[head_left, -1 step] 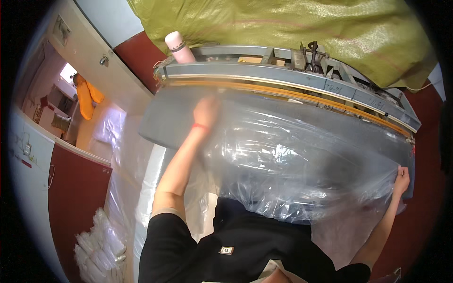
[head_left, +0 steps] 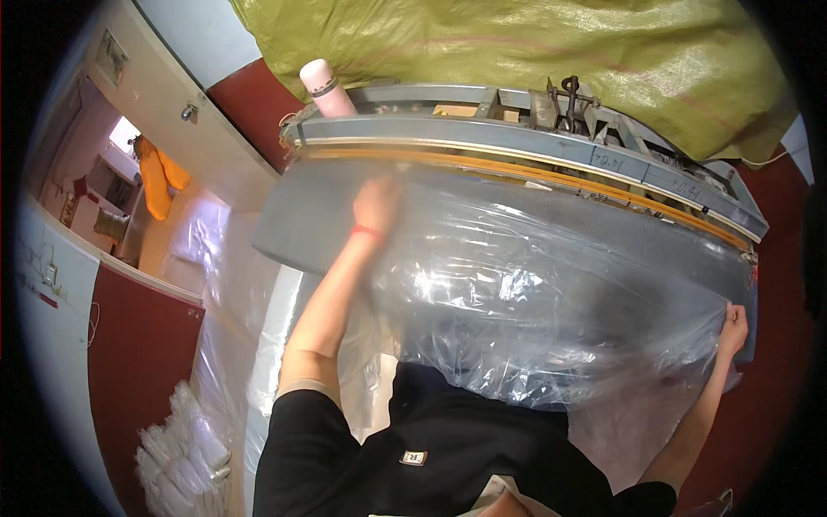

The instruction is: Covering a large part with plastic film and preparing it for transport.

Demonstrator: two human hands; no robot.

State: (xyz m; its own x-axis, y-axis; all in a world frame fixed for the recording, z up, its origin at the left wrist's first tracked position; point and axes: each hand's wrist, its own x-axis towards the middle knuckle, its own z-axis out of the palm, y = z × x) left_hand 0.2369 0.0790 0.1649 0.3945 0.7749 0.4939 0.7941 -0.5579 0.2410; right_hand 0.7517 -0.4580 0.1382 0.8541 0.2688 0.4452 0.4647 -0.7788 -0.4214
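Note:
A wide, glossy sheet of clear plastic film [head_left: 482,284] is spread over a grey padded work surface [head_left: 301,211] in front of me, wrinkled and catching the light. My left hand [head_left: 376,207] is at the upper left of the film, somewhat blurred, its fingers closed at the film's edge. Over at the far right end, my right hand [head_left: 734,329] pinches the film's corner, drawing it into taut creases. The film's near side hangs in folds against my black shirt.
Behind the surface runs a long grey metal frame [head_left: 517,133] with an orange strip [head_left: 482,164] and a black clamp [head_left: 570,99]. A pink bottle [head_left: 330,90] stands at its left end. Green woven sheeting [head_left: 517,43] hangs behind. Bundled clear bags [head_left: 185,457] lie lower left, near a door [head_left: 164,77].

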